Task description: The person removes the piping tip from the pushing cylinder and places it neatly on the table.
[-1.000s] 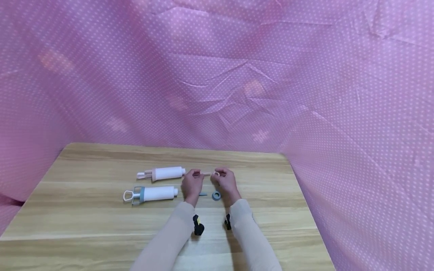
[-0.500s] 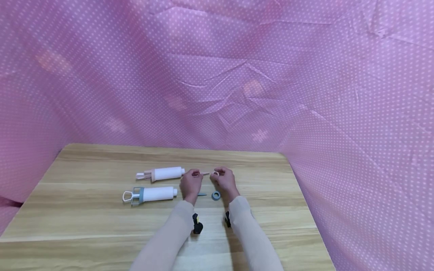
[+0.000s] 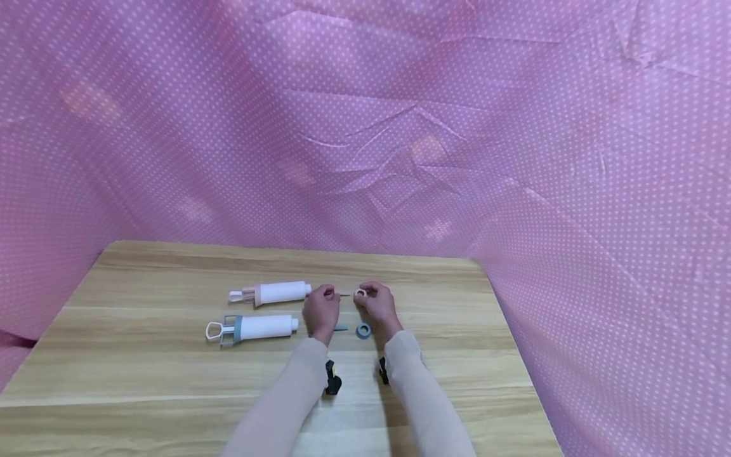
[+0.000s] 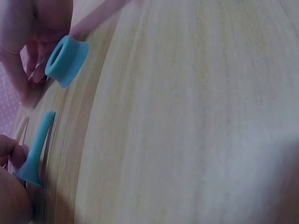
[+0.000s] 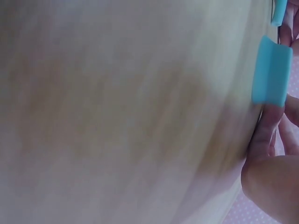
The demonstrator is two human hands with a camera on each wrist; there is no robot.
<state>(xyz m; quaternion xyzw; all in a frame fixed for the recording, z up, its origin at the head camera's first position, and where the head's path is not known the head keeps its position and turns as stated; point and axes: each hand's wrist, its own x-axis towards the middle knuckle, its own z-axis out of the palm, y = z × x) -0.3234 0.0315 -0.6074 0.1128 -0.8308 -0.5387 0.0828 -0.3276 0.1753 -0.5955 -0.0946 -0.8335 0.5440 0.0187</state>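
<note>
In the head view my left hand (image 3: 322,311) pinches a thin, pale pink nozzle-like piece (image 3: 345,294) whose narrow end points right. Facing it, my right hand (image 3: 379,304) holds a small pale ring (image 3: 356,292) between thumb and fingers, a short gap from the nozzle's tip. Nearer me on the table lie a blue-green flared nozzle (image 4: 38,151) and a blue-green ring (image 4: 74,63). The left wrist view shows that nozzle beside my left fingers. In the right wrist view the blue-green ring (image 5: 272,72) partly covers my right fingers, hiding the pale ring.
To the left lie two large white syringe-like tubes, one with pink fittings (image 3: 283,291) and one with blue-green fittings (image 3: 266,327), handles pointing left. They rest on a wood-grain table (image 3: 171,381). Pink dotted cloth (image 3: 365,127) hangs behind and at the sides.
The pale ring in my right hand has shifted slightly left and turned a little. The pink nozzle's tip shows slightly farther left in my left hand. The things on the table stay in place.
</note>
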